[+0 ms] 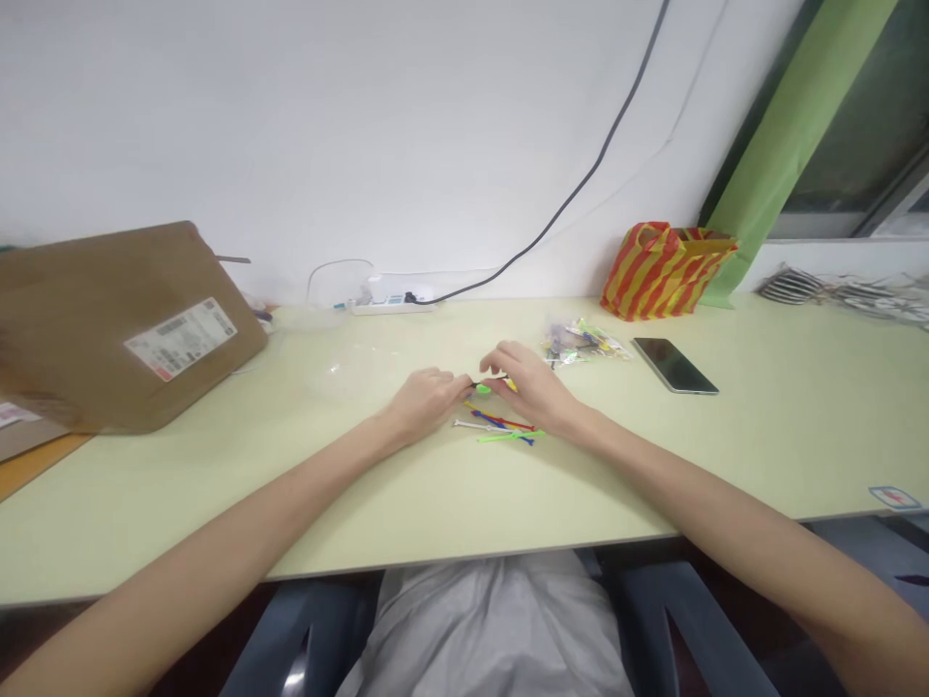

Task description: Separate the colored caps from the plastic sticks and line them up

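Over the middle of the table, my left hand (430,405) is closed, its fingertips pinching one end of a thin black strip (477,384). My right hand (535,389) has its fingers bent at the strip's other end, with thumb and fingers close together. Small bits of bright green (483,389) and yellow (512,384) show beside the fingertips; whether they belong to the strip I cannot tell. Just below the hands lies a loose pile of thin plastic sticks (500,424) in red, blue, white, yellow and green, some with forked ends.
Behind my right hand sits a clear bag of small coloured parts (581,341). A phone (674,365) and a striped bag (664,273) are to the right. At left stands a cardboard box (131,329). A power strip (392,302) with a black cable lies by the wall.
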Demonstrator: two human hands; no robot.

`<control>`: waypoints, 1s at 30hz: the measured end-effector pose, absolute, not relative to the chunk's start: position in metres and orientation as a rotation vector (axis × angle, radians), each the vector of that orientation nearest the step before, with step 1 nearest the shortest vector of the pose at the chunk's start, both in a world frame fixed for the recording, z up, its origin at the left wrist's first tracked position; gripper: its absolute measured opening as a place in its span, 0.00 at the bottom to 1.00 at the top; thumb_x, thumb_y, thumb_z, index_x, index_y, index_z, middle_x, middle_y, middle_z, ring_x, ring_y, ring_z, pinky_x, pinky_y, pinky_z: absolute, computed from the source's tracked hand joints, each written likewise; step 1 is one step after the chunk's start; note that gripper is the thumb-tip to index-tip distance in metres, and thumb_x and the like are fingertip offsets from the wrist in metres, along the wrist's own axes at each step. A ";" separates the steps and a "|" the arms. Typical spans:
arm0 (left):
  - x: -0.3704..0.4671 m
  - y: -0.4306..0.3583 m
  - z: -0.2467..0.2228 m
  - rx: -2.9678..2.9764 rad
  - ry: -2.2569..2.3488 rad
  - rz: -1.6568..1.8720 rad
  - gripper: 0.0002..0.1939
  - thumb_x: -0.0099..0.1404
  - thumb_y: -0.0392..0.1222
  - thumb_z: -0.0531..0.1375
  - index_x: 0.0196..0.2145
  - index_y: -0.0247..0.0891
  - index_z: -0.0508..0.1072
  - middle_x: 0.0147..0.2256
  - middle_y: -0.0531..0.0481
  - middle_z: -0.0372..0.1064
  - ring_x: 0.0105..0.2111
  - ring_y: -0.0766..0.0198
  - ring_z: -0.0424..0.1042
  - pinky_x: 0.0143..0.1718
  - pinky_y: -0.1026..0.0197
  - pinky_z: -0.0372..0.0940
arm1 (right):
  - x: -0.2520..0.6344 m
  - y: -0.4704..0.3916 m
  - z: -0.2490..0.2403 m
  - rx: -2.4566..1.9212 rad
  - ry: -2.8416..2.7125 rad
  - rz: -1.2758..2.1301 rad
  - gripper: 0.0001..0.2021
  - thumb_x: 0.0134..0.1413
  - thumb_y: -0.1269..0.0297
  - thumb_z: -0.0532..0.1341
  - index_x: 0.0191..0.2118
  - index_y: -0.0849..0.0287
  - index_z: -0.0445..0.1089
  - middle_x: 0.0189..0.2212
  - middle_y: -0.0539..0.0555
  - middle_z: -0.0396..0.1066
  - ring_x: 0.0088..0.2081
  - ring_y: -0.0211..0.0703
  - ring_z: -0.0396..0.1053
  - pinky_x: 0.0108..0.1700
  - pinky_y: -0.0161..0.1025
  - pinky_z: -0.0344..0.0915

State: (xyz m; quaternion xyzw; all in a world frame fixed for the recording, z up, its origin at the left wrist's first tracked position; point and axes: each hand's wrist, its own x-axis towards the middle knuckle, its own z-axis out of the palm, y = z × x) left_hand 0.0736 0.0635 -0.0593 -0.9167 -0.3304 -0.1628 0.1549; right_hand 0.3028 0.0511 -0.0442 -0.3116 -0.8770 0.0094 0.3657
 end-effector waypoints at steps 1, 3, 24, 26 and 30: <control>0.073 0.064 -0.060 -2.609 -1.001 -0.459 0.14 0.78 0.41 0.47 0.40 0.37 0.71 0.29 0.47 0.75 0.29 0.58 0.74 0.33 0.59 0.60 | 0.304 0.051 -0.042 -0.829 -2.199 0.013 0.03 0.67 0.68 0.58 0.43 0.57 0.68 0.41 0.58 0.69 0.44 0.48 0.66 0.47 0.42 0.61; 0.072 0.064 -0.061 -2.588 -1.100 -0.451 0.13 0.79 0.41 0.47 0.46 0.37 0.71 0.30 0.47 0.77 0.29 0.57 0.75 0.31 0.59 0.59 | 0.308 0.050 -0.037 -0.902 -2.130 0.011 0.02 0.66 0.67 0.59 0.42 0.58 0.67 0.41 0.58 0.69 0.43 0.48 0.66 0.46 0.42 0.60; 0.069 0.065 -0.058 -2.505 -1.211 -0.642 0.16 0.79 0.46 0.47 0.45 0.38 0.72 0.30 0.48 0.78 0.28 0.60 0.77 0.29 0.62 0.56 | 0.305 0.049 -0.041 -1.215 -2.359 0.111 0.12 0.70 0.61 0.58 0.50 0.55 0.77 0.40 0.54 0.78 0.38 0.42 0.73 0.38 0.37 0.58; 0.070 0.064 -0.058 -2.511 -1.176 -0.678 0.16 0.79 0.46 0.48 0.43 0.38 0.73 0.31 0.48 0.78 0.29 0.61 0.76 0.29 0.62 0.56 | 0.304 0.050 -0.042 -1.190 -2.334 0.109 0.11 0.70 0.62 0.57 0.45 0.56 0.78 0.39 0.54 0.78 0.37 0.41 0.72 0.37 0.37 0.57; 0.069 0.064 -0.058 -2.514 -1.193 -0.692 0.16 0.78 0.45 0.48 0.40 0.39 0.73 0.30 0.49 0.77 0.27 0.62 0.75 0.29 0.61 0.55 | 0.315 0.061 -0.039 -1.230 -2.170 0.055 0.11 0.69 0.66 0.57 0.39 0.59 0.77 0.36 0.54 0.76 0.36 0.42 0.69 0.39 0.38 0.57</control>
